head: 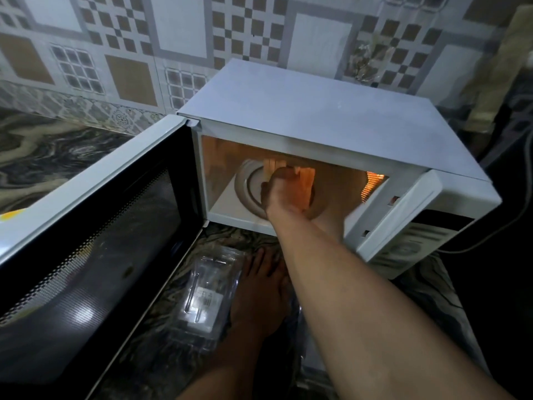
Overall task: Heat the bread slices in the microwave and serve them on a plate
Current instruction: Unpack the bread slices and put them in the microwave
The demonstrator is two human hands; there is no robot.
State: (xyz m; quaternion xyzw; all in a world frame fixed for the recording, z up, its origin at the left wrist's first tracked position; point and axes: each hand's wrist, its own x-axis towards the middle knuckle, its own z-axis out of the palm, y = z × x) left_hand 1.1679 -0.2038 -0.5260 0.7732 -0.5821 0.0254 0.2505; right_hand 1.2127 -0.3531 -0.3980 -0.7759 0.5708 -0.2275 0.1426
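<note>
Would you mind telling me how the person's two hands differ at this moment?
The right hand reaches inside the lit microwave; the left hand lies flat on the counter before it. The right hand's fingers curl round bread slices; the left hand's fingers lie straight, holding nothing. The right hand glows orange; the left hand is in shadow. Both are bare.

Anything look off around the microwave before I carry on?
Nothing looks spilled or damaged. The right hand holds the bread slices over the turntable inside the open microwave. The only stray item is a clear plastic pack lying on the counter in front, beside the left hand.
</note>
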